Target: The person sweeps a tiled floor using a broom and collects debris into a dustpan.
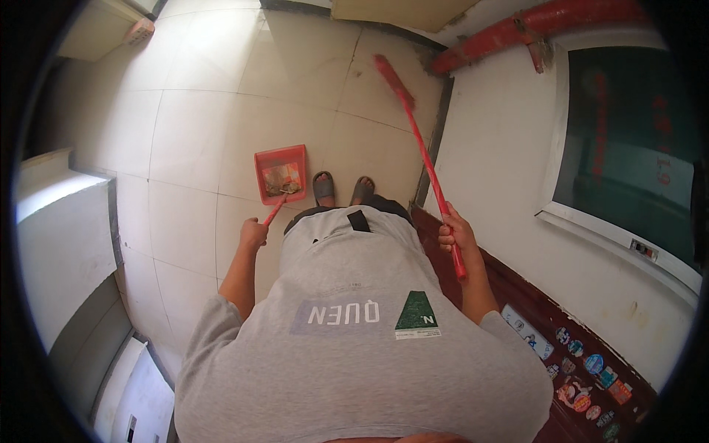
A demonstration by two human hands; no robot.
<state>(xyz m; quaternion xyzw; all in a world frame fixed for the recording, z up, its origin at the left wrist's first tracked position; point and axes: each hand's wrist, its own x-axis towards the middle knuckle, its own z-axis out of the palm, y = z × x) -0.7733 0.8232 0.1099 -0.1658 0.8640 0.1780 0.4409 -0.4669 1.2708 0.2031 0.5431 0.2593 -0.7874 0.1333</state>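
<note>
My left hand grips the short handle of a red plastic dustpan, which lies on the tiled floor in front of my left foot. Some debris and an orange-and-white piece of litter are in its pan. In my right hand is the long red handle of a broom, held near its top end. The broom's red bristle head is at the floor farther ahead on the right, near the wall and well apart from the dustpan.
Beside me on the right are a white wall, a framed window and a red pipe. A dark red surface with stickers is at the lower right. White ledges stand left; a power strip is at the upper left.
</note>
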